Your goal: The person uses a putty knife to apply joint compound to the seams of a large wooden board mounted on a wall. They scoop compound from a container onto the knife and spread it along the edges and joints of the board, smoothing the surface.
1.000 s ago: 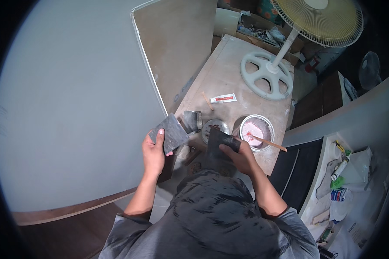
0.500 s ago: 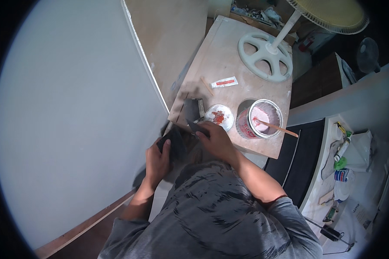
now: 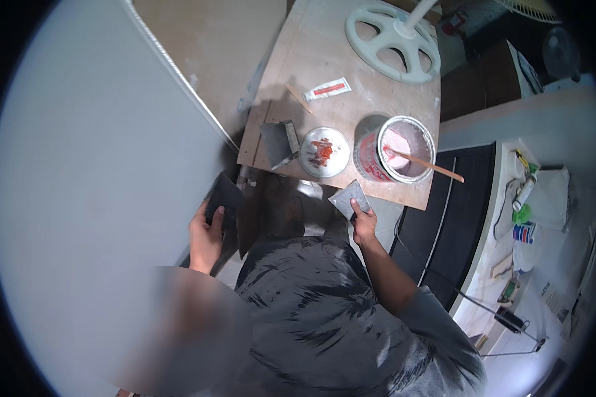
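At the bench's (image 3: 311, 36) near edge in the head view, the right hand (image 3: 365, 227) pinches a pale grey spreader (image 3: 347, 198) between thumb and fingers; it looks nearly square, one corner pointing up across that edge. Outside the near-left corner, the left hand (image 3: 205, 241) grips a dark spreader (image 3: 227, 197) beside the grey panel (image 3: 93, 165), thumb over its face, other fingers mostly hidden; its long axis seems to slant toward that corner. Good handling probably means a flat thumb, light even pressure and blade corners kept off the panel.

Left plate (image 3: 226, 194) is blackish, right plate (image 3: 344, 198) grey — the paste (image 3: 396, 140) pink
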The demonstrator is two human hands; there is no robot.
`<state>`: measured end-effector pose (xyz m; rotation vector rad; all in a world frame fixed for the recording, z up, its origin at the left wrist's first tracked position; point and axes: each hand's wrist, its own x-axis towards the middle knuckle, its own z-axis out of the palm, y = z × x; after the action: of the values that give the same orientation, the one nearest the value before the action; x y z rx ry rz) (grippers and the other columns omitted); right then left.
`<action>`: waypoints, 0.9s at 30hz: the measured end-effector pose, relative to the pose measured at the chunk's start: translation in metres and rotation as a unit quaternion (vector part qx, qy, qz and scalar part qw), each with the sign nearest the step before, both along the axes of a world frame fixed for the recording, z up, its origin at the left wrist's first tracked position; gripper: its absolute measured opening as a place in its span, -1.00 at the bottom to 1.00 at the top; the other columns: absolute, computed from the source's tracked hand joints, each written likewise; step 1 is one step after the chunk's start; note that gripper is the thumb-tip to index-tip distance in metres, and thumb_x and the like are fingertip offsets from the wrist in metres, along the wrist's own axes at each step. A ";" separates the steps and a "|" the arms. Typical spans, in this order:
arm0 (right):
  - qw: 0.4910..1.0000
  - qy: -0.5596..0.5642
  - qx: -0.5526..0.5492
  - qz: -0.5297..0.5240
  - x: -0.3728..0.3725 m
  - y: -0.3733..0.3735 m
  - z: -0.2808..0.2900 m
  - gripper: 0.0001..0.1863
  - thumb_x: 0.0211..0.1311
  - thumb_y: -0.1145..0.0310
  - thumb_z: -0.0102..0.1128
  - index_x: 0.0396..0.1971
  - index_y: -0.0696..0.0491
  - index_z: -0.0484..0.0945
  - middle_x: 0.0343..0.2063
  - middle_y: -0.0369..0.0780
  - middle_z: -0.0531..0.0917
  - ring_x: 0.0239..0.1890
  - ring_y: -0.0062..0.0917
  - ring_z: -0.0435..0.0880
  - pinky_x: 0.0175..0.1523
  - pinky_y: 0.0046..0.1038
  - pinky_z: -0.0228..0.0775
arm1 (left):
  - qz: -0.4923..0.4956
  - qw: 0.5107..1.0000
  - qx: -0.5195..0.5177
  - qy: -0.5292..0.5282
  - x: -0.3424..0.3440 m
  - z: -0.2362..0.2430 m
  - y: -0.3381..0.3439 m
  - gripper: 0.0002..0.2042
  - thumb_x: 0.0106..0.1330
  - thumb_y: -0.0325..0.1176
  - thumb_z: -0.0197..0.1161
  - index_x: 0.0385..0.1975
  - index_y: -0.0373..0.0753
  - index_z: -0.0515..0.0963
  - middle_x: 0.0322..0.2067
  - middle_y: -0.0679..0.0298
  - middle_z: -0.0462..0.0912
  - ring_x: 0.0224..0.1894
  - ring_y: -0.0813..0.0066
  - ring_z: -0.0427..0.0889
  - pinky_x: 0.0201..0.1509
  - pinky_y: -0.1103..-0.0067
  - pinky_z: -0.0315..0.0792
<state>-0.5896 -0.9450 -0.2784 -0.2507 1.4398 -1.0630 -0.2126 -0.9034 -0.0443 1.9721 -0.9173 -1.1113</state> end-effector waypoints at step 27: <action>0.968 0.135 -0.083 0.193 -0.013 0.007 0.112 -0.66 0.19 0.71 0.24 -0.05 0.08 0.61 -0.27 -0.33 0.69 -0.23 -0.68 0.58 -0.09 -0.60 0.41 | -0.301 0.901 0.060 -0.306 -0.022 -0.156 -0.210 0.02 -0.27 -0.16 0.75 0.26 -0.23 0.26 0.01 -0.08 0.62 0.11 -0.01 0.64 0.18 0.29 0.55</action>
<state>-0.6025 -0.9382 -0.1667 -0.7903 1.4650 -0.8480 -0.2344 -1.1132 -0.2005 2.2532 -1.9317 -0.8559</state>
